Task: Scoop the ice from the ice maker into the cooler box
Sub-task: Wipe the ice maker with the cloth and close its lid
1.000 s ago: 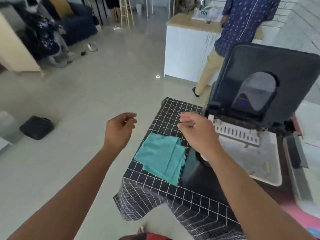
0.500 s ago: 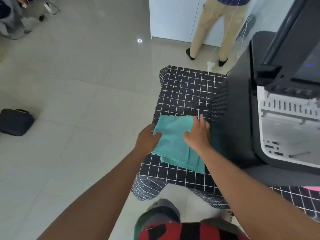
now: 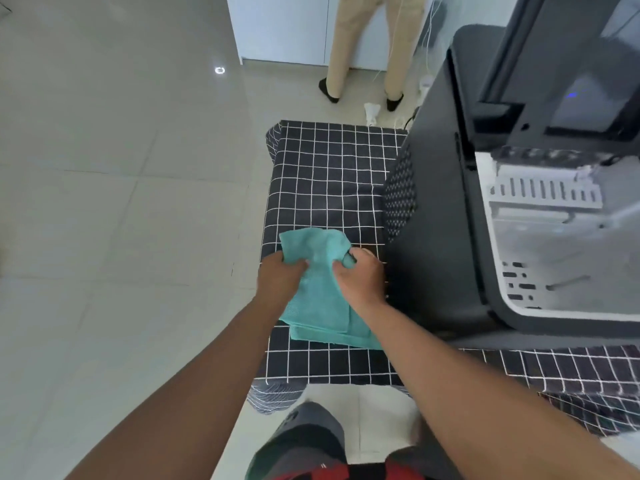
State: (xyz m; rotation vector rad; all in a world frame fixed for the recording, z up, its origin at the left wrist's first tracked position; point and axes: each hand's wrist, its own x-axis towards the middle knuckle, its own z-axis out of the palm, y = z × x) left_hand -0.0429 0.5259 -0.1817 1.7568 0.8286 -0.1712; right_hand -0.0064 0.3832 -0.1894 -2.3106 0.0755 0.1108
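Note:
The dark ice maker (image 3: 446,244) stands at the right on the table with its lid raised. Its white inner basket (image 3: 568,258) shows no ice that I can make out. A teal cloth (image 3: 320,299) lies on the table left of the machine. My left hand (image 3: 278,278) grips the cloth's left part. My right hand (image 3: 362,277) grips its right part, bunching it up. No cooler box and no scoop are in view.
The table wears a black cloth with a white grid (image 3: 329,174). A person in beige trousers (image 3: 363,46) stands beyond the table's far end by a white cabinet (image 3: 284,26). Pale tiled floor (image 3: 121,202) lies to the left.
Both hands dropped from mid-air onto the teal cloth and now bunch it in their fingers. The camera tilted down and came closer to the table.

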